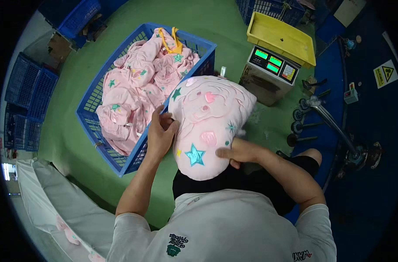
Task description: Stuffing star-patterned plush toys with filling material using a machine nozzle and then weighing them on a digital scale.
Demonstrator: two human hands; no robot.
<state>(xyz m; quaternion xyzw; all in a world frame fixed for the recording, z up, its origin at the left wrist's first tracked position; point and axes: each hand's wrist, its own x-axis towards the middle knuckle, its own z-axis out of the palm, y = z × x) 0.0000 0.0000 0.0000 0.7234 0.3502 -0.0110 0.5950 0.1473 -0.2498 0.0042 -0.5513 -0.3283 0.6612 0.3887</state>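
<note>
A plump pink cushion [207,126] rests over my lap, printed with a face-like pattern, hearts and stars, one of them shiny blue. My left hand [161,134] grips its left edge with curled fingers. At the lower right edge my right hand [242,153] is closed on it, thumb on the front and the other fingers partly hidden beneath. Left of the cushion stands a blue plastic basket [102,150], heaped with limp pink fabric covers [131,89] bearing similar stars. A yellow-orange strap piece [176,46] lies at the heap's far end.
Beyond the cushion to the right is a digital scale [269,70] with lit green displays and a yellow tray [282,41] on top. A machine with a metal tube [332,122] stands at my right. White sheeting [55,205] lies lower left; blue crates [26,87] stand far left.
</note>
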